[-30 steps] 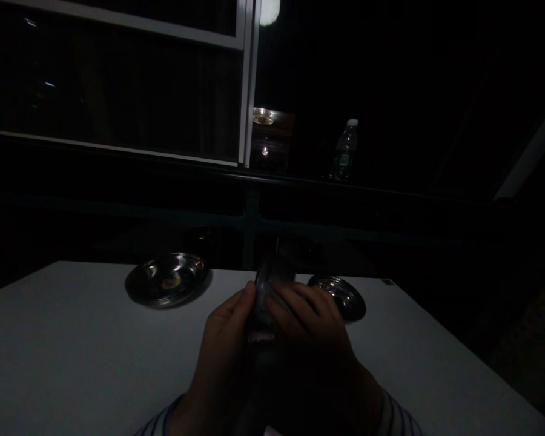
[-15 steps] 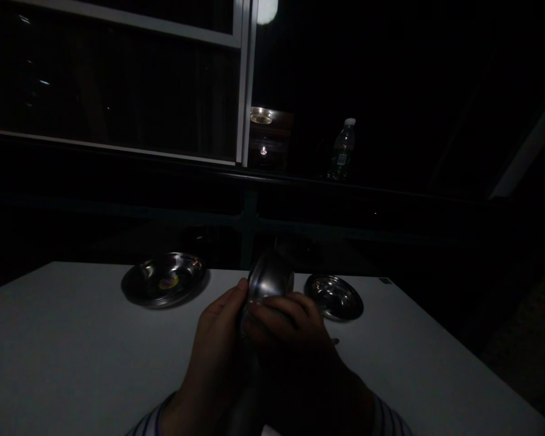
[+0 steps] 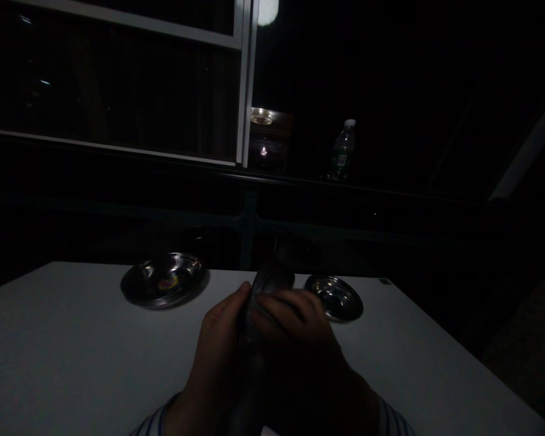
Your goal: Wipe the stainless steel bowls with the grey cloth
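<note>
The scene is very dark. My left hand (image 3: 218, 348) grips the left edge of a shiny metal bowl (image 3: 272, 280) held on its side above a white table (image 3: 72, 357). My right hand (image 3: 300, 321) lies over the bowl's face with the fingers curled and pressed against it; whether a cloth is under them is too dark to tell. Both sleeves are striped.
A larger metal dish (image 3: 163, 280) with a coloured sticker sits at the back left of the table. A smaller metal dish (image 3: 338, 297) sits at the back right. Behind, a dark ledge carries a water bottle (image 3: 343, 151) beside a window frame (image 3: 245, 85).
My right hand's fingers have slid across the bowl's face and back, and the bowl has tilted a little. The dishes have not moved.
</note>
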`<action>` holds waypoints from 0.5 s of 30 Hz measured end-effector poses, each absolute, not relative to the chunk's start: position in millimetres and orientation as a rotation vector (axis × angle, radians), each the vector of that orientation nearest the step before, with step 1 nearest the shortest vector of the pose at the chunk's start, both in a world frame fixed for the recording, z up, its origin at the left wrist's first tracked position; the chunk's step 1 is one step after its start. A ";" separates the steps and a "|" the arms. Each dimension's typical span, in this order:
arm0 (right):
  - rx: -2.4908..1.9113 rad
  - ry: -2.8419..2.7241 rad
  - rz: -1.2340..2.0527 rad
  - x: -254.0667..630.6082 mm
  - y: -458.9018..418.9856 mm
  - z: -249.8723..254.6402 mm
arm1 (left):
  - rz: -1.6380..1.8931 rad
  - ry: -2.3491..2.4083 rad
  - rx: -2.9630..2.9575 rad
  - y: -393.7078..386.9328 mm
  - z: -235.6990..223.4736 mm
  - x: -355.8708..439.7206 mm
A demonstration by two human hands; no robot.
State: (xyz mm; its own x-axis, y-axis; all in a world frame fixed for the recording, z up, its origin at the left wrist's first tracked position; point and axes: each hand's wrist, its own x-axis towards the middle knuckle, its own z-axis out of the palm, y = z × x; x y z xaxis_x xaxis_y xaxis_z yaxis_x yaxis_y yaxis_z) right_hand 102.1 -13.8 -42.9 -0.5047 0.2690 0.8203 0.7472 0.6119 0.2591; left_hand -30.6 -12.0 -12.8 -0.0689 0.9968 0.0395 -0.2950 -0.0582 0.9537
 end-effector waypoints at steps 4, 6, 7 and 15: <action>-0.759 -2.038 -0.830 97.8 -13.0 -47.0 | 1.362 0.978 0.949 -13.5 -6.1 -29.8; -0.812 -2.004 -0.849 101.4 -13.5 -43.1 | 1.327 0.984 0.953 -15.6 -3.5 -28.0; -0.847 -1.983 -0.850 104.5 -13.7 -40.4 | 1.310 0.988 0.955 -16.7 -3.1 -27.0; -1.116 -1.838 -0.662 128.1 -9.7 -27.2 | 1.363 1.031 1.100 -19.3 -9.0 -24.8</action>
State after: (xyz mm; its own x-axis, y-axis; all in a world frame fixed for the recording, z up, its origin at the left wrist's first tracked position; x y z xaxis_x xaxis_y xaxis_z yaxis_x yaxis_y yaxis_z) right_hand 128.1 -9.7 -27.2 -0.2273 0.4308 0.8733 0.8889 0.4580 0.0054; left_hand -24.8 -19.3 -9.0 -0.0220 0.9973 0.0698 -0.2035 -0.0728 0.9764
